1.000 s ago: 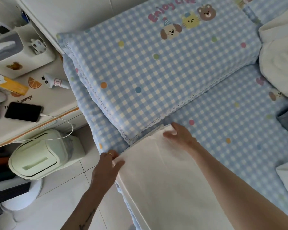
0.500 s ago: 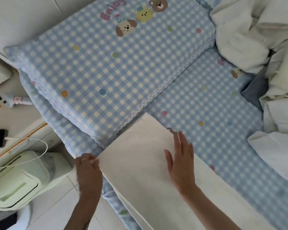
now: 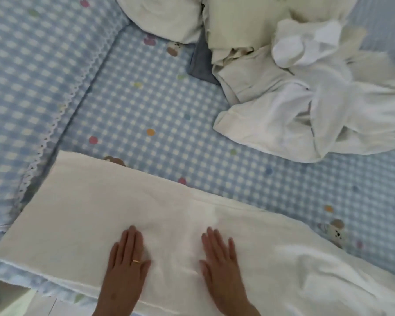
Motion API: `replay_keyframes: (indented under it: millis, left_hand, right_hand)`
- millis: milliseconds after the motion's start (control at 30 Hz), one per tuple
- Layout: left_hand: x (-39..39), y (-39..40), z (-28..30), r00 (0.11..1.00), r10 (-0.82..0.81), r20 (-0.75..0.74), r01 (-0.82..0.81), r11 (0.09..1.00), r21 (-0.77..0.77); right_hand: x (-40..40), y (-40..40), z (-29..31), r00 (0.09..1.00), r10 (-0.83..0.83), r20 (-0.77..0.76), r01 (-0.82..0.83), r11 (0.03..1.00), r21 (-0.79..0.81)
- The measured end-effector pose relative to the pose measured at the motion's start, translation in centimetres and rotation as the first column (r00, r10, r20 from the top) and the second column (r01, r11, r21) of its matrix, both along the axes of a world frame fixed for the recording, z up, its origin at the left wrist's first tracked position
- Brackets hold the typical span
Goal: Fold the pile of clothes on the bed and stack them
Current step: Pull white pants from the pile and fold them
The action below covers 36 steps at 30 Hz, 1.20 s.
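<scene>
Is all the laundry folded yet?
Not yet. No finished stack shows. Both hands, left hand and right hand, press flat on one long cream cloth, laid out on the bed. A crumpled pile of clothes still waits behind it.

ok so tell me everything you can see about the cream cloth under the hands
The cream cloth is a long, flat strip of soft, slightly fuzzy-looking fabric, apparently folded lengthwise, lying along the near edge of the blue checked bed sheet. Its left end is squared and smooth, stopping just short of the lace-trimmed pillow; its right part is wrinkled and runs out of view. The left hand, wearing a gold ring, and the right hand both press flat on its middle. It lies apart from the unfolded pile.
</scene>
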State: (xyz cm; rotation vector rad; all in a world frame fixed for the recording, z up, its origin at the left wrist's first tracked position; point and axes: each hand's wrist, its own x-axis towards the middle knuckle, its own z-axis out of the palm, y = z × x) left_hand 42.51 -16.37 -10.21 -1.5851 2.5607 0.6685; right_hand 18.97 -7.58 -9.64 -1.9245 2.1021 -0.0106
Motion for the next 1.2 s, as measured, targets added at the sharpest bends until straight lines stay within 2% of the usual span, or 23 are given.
replay_keyframes:
  millis: [33, 67, 100, 167, 233, 300, 333, 367, 400, 467, 500, 633, 733, 800, 867, 933, 1000, 1067, 1100, 1133, 1200]
  left_hand:
    - [-1.0, 0.2, 0.2, 1.000, -0.021, -0.002, 0.021, 1.000, 0.018]
    - [-1.9, 0.4, 0.4, 0.999, -0.041, -0.002, 0.041, 0.999, 0.027]
    - [-3.1, 0.7, 0.7, 0.998, -0.071, 0.001, 0.070, 0.997, 0.036]
    - [-5.8, 1.6, 1.0, 0.989, -0.149, 0.019, 0.148, 0.987, 0.070]
    - [-8.6, 2.8, 1.1, 0.977, -0.209, 0.034, 0.206, 0.975, 0.083]
    - [-11.5, 4.3, 1.1, 0.963, -0.270, 0.027, 0.268, 0.962, 0.059]
    - [-13.2, 5.0, 1.2, 0.952, -0.305, 0.022, 0.304, 0.952, 0.039]
    - [-15.0, 5.6, 1.4, 0.942, -0.336, 0.014, 0.336, 0.942, 0.025]
    - [-16.7, 6.1, 1.6, 0.932, -0.362, 0.001, 0.362, 0.932, 0.017]
    - [-20.9, 6.8, 2.1, 0.905, -0.425, -0.023, 0.425, 0.905, 0.015]
    - [-23.1, 7.1, 2.4, 0.890, -0.456, -0.021, 0.456, 0.890, 0.014]
    - [-30.8, 7.7, 2.9, 0.830, -0.557, -0.035, 0.558, 0.830, 0.009]
    - [-35.1, 8.3, 3.0, 0.799, -0.601, -0.007, 0.601, 0.799, -0.031]
    - [-37.5, 9.3, 3.0, 0.752, -0.658, 0.032, 0.659, 0.751, -0.036]
    - [-39.3, 10.6, 2.8, 0.702, -0.710, 0.057, 0.712, 0.702, -0.014]
    - [-40.2, 11.3, 2.1, 0.683, -0.723, 0.104, 0.725, 0.688, 0.026]
    - [-41.2, 11.6, 1.6, 0.684, -0.713, 0.154, 0.722, 0.692, -0.005]
    - [-42.8, 11.8, 1.6, 0.734, -0.661, 0.156, 0.676, 0.734, -0.068]
    - [-44.1, 12.2, 1.8, 0.748, -0.653, 0.120, 0.662, 0.746, -0.068]
    - [-45.5, 12.8, 2.1, 0.738, -0.671, 0.078, 0.675, 0.735, -0.061]
    - [-49.0, 14.8, 2.4, 0.655, -0.755, 0.019, 0.754, 0.655, 0.044]
  right_hand:
    - [-2.9, -0.6, 0.3, 0.980, -0.193, -0.038, 0.194, 0.981, 0.015]
    - [-5.4, -0.7, 0.5, 0.946, -0.316, -0.072, 0.320, 0.946, 0.054]
    - [-7.5, -0.2, 0.4, 0.928, -0.360, -0.090, 0.369, 0.924, 0.103]
    - [-9.4, 1.8, -0.3, 0.951, -0.303, -0.053, 0.308, 0.931, 0.195]
    - [-8.9, 3.7, -0.7, 0.981, -0.190, 0.042, 0.177, 0.959, 0.220]
    - [-8.7, 5.5, -0.5, 0.994, -0.004, 0.112, -0.014, 0.986, 0.165]
    - [-9.5, 6.0, -0.2, 0.994, 0.038, 0.100, -0.050, 0.992, 0.120]
    - [-10.8, 6.2, 0.1, 0.998, -0.003, 0.070, -0.003, 0.996, 0.086]
    - [-12.2, 6.3, 0.4, 0.993, -0.113, 0.040, 0.110, 0.992, 0.068]
    - [-15.8, 8.0, 0.9, 0.942, -0.336, -0.016, 0.336, 0.939, 0.075]
    - [-17.4, 9.8, 0.9, 0.925, -0.379, -0.040, 0.381, 0.920, 0.097]
    - [-20.6, 17.3, 0.5, 0.937, -0.347, -0.037, 0.347, 0.919, 0.184]
    - [-22.5, 20.2, 0.9, 0.932, -0.362, -0.024, 0.361, 0.918, 0.166]
    - [-24.9, 22.5, 1.8, 0.850, -0.523, -0.062, 0.527, 0.839, 0.138]
    - [-27.6, 26.7, 2.5, 0.695, -0.709, -0.122, 0.719, 0.680, 0.146]
    - [-30.0, 30.6, 3.1, 0.554, -0.819, -0.150, 0.830, 0.529, 0.179]
    - [-31.9, 33.4, 3.5, 0.516, -0.845, -0.140, 0.850, 0.484, 0.209]
    - [-32.9, 34.5, 3.4, 0.512, -0.857, -0.060, 0.847, 0.493, 0.198]
    - [-33.0, 35.0, 3.3, 0.473, -0.881, 0.017, 0.865, 0.468, 0.179]
    - [-32.9, 35.1, 3.2, 0.418, -0.902, 0.108, 0.885, 0.431, 0.177]
    - [-32.3, 34.8, 3.3, 0.305, -0.927, 0.221, 0.917, 0.348, 0.194]
